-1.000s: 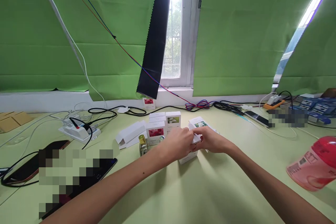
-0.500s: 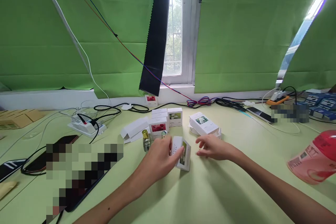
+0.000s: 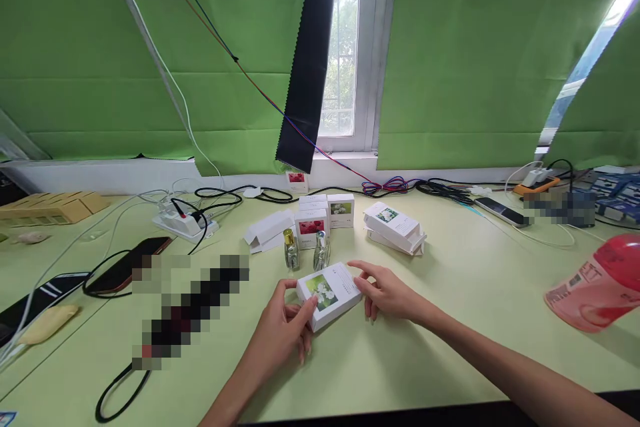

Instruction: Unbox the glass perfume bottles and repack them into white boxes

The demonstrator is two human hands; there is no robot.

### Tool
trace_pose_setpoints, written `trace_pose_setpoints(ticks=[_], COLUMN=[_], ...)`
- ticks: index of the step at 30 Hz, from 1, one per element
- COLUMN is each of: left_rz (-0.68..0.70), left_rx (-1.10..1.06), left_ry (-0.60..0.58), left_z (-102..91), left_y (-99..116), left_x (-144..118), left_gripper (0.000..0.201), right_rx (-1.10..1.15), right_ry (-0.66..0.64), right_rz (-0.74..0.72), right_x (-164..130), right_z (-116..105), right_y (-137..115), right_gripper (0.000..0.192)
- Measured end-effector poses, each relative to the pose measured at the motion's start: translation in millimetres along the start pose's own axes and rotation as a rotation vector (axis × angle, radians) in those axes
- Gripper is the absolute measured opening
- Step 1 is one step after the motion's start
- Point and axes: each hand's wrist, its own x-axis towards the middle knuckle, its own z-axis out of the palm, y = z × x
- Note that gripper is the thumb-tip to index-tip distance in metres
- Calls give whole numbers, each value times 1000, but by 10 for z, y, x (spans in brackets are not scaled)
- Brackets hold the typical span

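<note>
A small white box with a white-flower picture [image 3: 329, 293] lies flat on the pale green table [image 3: 450, 320]. My left hand [image 3: 283, 330] grips its near left end, thumb on top. My right hand [image 3: 387, 292] touches its right end with fingers spread. Just behind the box stand two small glass bottles, one gold-capped [image 3: 291, 249] and one silver-capped [image 3: 321, 250]. Further back stand several small white boxes, one with a red picture [image 3: 311, 227] and one with a flower picture [image 3: 341, 210]. Two stacked white boxes [image 3: 395, 228] lie to the right.
An open empty white carton [image 3: 267, 230] lies left of the bottles. A power strip [image 3: 183, 221], cables and dark phones [image 3: 125, 270] fill the left side. A pink bottle [image 3: 595, 290] lies at the right. Another phone [image 3: 500, 211] and cables run along the window wall.
The flower box went from standing on edge in my left hand to lying flat, picture up. My right hand moved in onto its right end. The view shifted, showing both bottles.
</note>
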Motion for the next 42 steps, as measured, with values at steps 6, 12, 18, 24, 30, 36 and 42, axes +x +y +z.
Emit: trace_pose_setpoints(ticks=[6, 12, 18, 24, 30, 36, 42], left_rz=[58, 123, 136, 105, 26, -24, 0], left_rx=[0, 197, 422, 372, 115, 7, -80], left_ry=[-39, 3, 144, 127, 74, 15, 82], left_z=[-117, -218, -266, -324, -444, -479, -387], left_y=[-123, -123, -63, -41, -38, -33, -16], left_x=[-33, -31, -37, -55, -88, -86, -47], left_gripper=[76, 72, 64, 62, 63, 64, 66], right_rx=[65, 91, 105, 91, 48, 8, 44], right_ry=[-109, -131, -213, -264, -207, -165, -121], right_rz=[44, 82, 71, 63, 27, 34, 81], right_x=[19, 51, 106, 199, 233, 182, 151], right_z=[8, -13, -48, -55, -6, 40, -33], right_y=[-14, -42, -47, -109, -138, -171, -114], right_gripper=[55, 54, 60, 57, 47, 39, 38])
